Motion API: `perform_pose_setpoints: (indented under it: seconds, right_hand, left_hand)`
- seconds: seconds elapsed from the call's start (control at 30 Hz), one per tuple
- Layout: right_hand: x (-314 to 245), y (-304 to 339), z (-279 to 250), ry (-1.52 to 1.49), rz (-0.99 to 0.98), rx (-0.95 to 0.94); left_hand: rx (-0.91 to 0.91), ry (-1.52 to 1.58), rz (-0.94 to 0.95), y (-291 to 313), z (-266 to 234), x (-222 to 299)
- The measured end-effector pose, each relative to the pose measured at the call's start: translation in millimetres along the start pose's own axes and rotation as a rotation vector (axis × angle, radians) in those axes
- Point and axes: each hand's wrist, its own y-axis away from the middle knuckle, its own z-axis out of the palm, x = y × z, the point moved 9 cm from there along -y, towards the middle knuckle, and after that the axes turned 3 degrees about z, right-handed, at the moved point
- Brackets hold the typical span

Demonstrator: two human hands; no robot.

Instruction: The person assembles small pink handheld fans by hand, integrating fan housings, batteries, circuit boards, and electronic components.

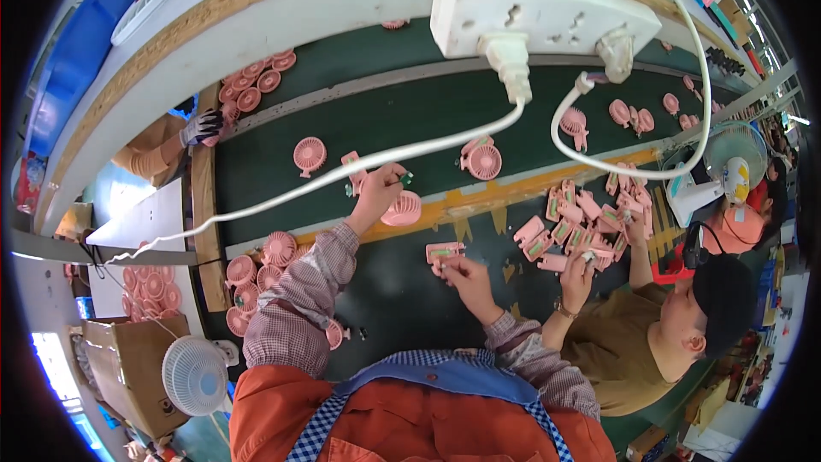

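My left hand [376, 198] reaches over the green belt, its fingertips pinching a small green circuit board [406, 179]. Just below that hand is a pink fan head [402, 209], and a pink handle piece [353, 169] lies beside the fingers. Lower down, on the dark worktop [398, 291], my right hand [470, 287] has its fingers closed at the near edge of a pink fan handle casing [445, 251]. A green strip shows inside that casing. Whether a smaller part sits between the right fingertips is too fine to make out.
Pink fans [310, 155] lie along the belt [385, 133]; more fan heads [278, 249] pile at left. A co-worker's hand [577, 281] works by heaped handle casings [569, 222]. A white power strip [539, 13] hangs overhead, its cable [368, 161] crossing the view. A gloved hand [201, 128] is far left.
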Motion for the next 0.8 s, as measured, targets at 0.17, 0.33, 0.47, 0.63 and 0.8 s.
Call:
perform_pose_setpoints:
  seconds: [0.17, 0.33, 0.47, 0.63, 0.8]
  right_hand:
    - [-45.9, 8.4, 9.9, 0.056, -0.071, -0.001]
    - [-64.2, 18.9, 25.1, 0.005, -0.134, -0.052]
    - [-69.3, 29.7, 29.9, 0.038, -0.135, -0.070]
    - [-76.6, 40.6, 39.5, 0.041, -0.115, -0.097]
    - [-63.5, 42.2, 38.9, -0.038, 0.056, -0.127]
  left_hand:
    - [-0.019, 0.303, -0.175, 60.5, 18.2, 39.4]
    - [-0.075, 0.301, -0.197, 109.9, 27.4, 69.3]
    - [-0.141, 0.214, -0.180, 136.7, 38.0, 86.4]
    - [-0.152, 0.268, -0.154, 158.8, 48.0, 103.9]
    - [-0.152, 0.274, -0.239, 168.2, 50.4, 103.6]
